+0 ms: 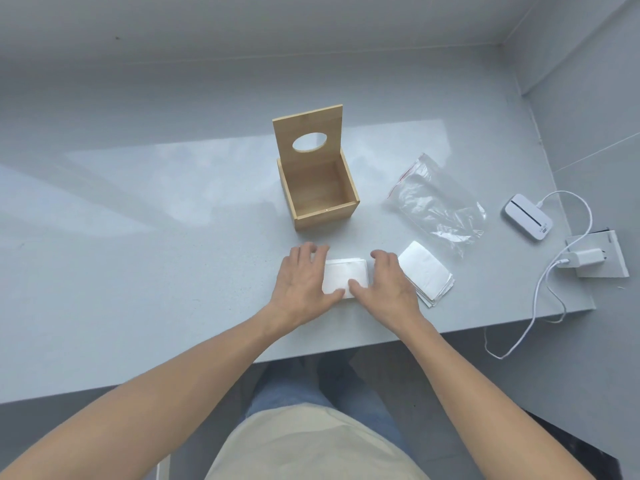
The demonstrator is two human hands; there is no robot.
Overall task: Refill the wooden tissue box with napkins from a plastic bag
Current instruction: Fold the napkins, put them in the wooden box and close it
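The wooden tissue box stands open in the middle of the grey table, with nothing visible inside. Its lid, with an oval hole, is tipped upright behind it. A stack of white napkins lies flat in front of the box. My left hand clasps its left side and my right hand its right side, both thumbs resting on top. A second napkin stack lies just right of my right hand. The clear plastic bag lies crumpled to the right of the box and looks empty.
A white pocket device with a cable sits at the far right, beside a charger on a white socket block. The table's front edge runs close below my wrists; a wall rises behind.
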